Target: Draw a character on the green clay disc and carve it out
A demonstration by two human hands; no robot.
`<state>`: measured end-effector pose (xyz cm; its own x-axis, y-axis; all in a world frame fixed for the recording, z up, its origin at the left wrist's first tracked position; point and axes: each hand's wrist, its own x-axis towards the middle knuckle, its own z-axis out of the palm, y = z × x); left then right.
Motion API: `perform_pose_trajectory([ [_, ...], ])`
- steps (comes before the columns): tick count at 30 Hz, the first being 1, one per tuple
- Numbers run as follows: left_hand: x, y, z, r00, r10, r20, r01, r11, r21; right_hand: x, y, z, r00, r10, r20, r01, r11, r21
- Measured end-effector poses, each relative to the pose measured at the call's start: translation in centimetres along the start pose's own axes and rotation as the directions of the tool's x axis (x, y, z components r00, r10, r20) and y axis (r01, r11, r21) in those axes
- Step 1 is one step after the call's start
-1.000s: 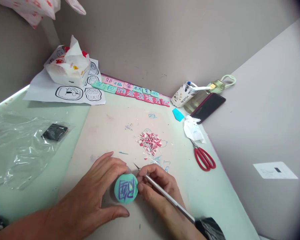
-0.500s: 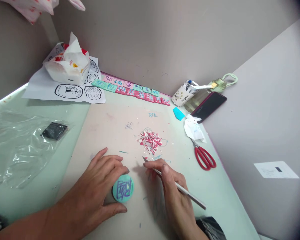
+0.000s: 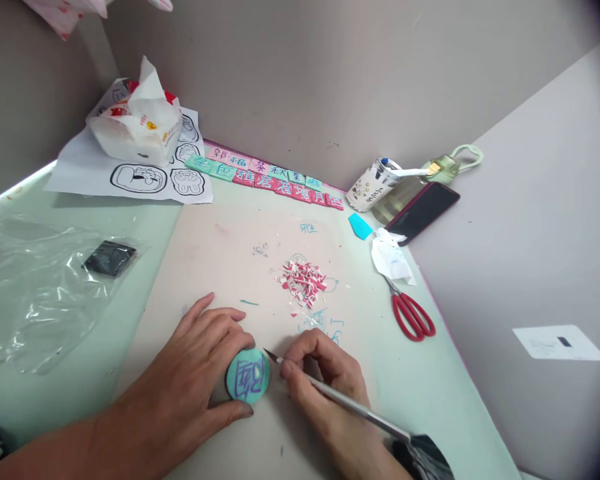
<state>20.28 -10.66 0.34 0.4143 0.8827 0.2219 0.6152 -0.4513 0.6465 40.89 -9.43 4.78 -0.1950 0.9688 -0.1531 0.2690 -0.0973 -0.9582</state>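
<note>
Between the thumb and index finger of my left hand (image 3: 207, 363) sits a round turquoise block (image 3: 247, 377) with a character drawn on its top in purple. It rests on the pale mat, and my other left fingers are spread on the mat behind it. My right hand (image 3: 330, 380) grips a craft knife (image 3: 353, 403) like a pen. The knife's blade tip points at the upper right rim of the block; whether it touches I cannot tell. Beyond my hands lies a heap of red and white shavings (image 3: 304, 281).
Red-handled scissors (image 3: 413, 317), crumpled tissue (image 3: 391, 255) and a leaning phone (image 3: 425, 210) line the right side. A pen cup (image 3: 370, 190) stands behind. Carved character tiles (image 3: 265, 180) run along the back. A tissue pack (image 3: 137, 130) and clear plastic bag (image 3: 40, 300) lie left.
My right hand has moved the craft knife down and left, from near the shavings to the edge of the round block. My left hand stays on the block.
</note>
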Motion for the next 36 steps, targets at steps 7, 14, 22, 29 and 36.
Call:
perform_pose_trajectory([
  [7, 0.04, -0.24, -0.01, 1.000, 0.017, 0.002, -0.017, 1.000, -0.002, 0.04, -0.38, 0.40, 1.000, 0.022, 0.018, -0.020, 0.995, -0.095],
  [14, 0.08, 0.00, 0.09, 1.000, 0.001, -0.015, -0.002, 1.000, -0.018, -0.08, 0.29, 0.43, 1.000, 0.009, 0.020, -0.006, 0.988, -0.157],
  [22, 0.04, -0.14, -0.01, 0.999, 0.016, 0.028, -0.017, 0.999, 0.043, -0.07, 0.57, 0.48, 0.993, -0.084, 0.079, 0.102, 0.958, -0.268],
  [29, 0.17, -0.35, -0.25, 0.999, 0.029, 0.042, -0.031, 0.999, 0.044, 0.25, 0.12, 0.44, 0.992, -0.067, 0.104, 0.094, 0.956, -0.278],
  [36, 0.28, -0.44, -0.16, 0.999, 0.039, 0.027, -0.040, 0.998, 0.039, 0.38, -0.32, 0.30, 0.992, -0.045, 0.120, 0.076, 0.962, -0.263],
])
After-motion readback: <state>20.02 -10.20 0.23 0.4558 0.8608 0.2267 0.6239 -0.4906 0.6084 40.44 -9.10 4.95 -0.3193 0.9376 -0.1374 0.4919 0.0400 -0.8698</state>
